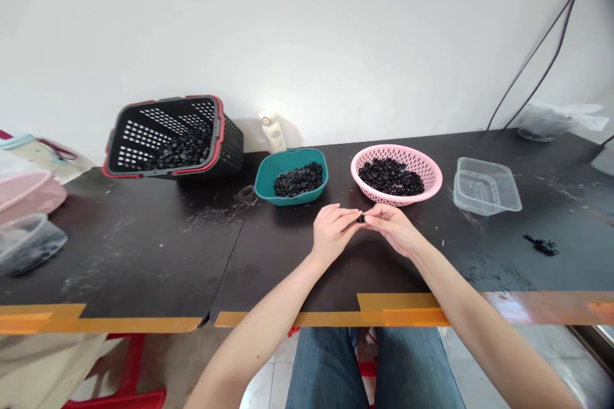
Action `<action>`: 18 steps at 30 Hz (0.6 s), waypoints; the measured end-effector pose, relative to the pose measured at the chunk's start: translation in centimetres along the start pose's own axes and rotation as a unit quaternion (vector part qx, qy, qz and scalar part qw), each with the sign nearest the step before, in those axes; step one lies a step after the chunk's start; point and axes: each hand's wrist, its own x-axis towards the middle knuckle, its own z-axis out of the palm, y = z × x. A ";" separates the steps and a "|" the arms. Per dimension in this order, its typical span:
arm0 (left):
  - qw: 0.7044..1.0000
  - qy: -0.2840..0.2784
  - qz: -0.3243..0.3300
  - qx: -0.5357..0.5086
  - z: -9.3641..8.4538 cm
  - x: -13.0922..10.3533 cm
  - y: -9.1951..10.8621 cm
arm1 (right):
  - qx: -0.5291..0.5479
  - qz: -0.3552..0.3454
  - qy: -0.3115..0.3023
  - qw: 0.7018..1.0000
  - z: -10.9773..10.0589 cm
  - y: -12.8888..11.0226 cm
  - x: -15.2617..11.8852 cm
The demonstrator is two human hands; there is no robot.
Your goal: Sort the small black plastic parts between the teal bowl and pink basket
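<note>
My left hand (333, 227) and my right hand (391, 226) meet above the dark table, fingertips pinched together on a small black part (361, 219). Most of that part is hidden by the fingers, so its exact kind cannot be made out. Just beyond my right hand stands a pink plastic basket (434, 180) holding many small black pieces (391, 177). Beyond my left hand, a teal plastic basin (265, 180) holds many small, round black pieces (300, 180).
A tilted dark grey crate (233, 144) with red trim holds more black pieces. A white bottle (273, 132) leans by the wall. At right are a clear plastic container (487, 186) and a small black clump (543, 245). Orange tape (336, 319) lines the table's front edge.
</note>
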 end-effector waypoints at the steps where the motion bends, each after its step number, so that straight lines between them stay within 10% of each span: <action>1: 1.000 0.000 0.003 -0.001 0.0 -0.1 -0.1 | -0.009 0.001 -0.001 1.000 0.0 -0.1 0.0; 18: 1.000 0.002 -0.005 -0.015 0.2 0.0 0.2 | 0.031 0.028 -0.036 0.998 -0.2 -0.3 0.2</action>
